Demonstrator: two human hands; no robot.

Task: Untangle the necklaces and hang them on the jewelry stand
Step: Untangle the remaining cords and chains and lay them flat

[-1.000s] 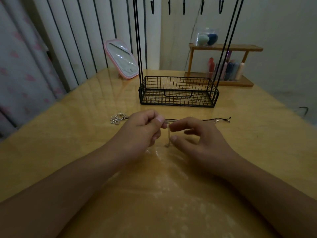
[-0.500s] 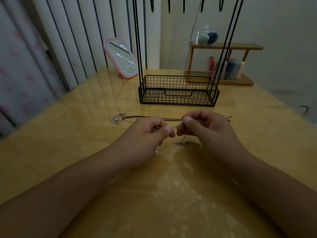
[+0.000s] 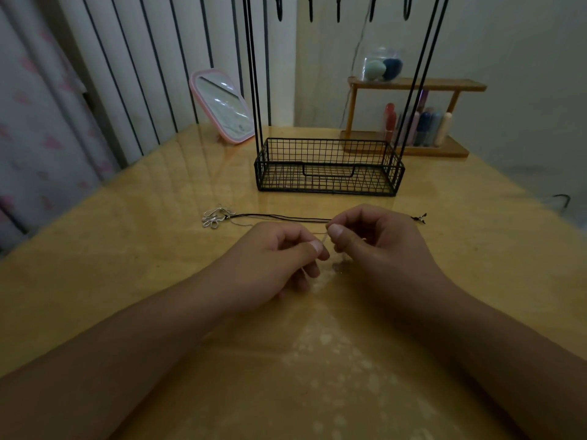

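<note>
A dark cord necklace (image 3: 282, 216) lies across the wooden table, with a silver flower pendant (image 3: 215, 216) at its left end and a small clasp (image 3: 420, 217) at its right. A thin pale chain (image 3: 324, 239) runs between my two hands. My left hand (image 3: 276, 255) pinches it between thumb and forefinger. My right hand (image 3: 378, 239) pinches it a little higher, fingers curled. The black wire jewelry stand (image 3: 327, 168) stands behind, its hooks (image 3: 338, 7) bare at the top edge.
A pink-framed mirror (image 3: 224, 106) leans at the back left. A wooden shelf (image 3: 413, 85) with bottles and a clear jar sits behind the stand at the right. Striped wall and curtain close off the left side.
Both hands rose slightly and came together over the chain. My right hand went from spread fingers on the table to a curled pinch. The dark cord now shows between pendant and hands.
</note>
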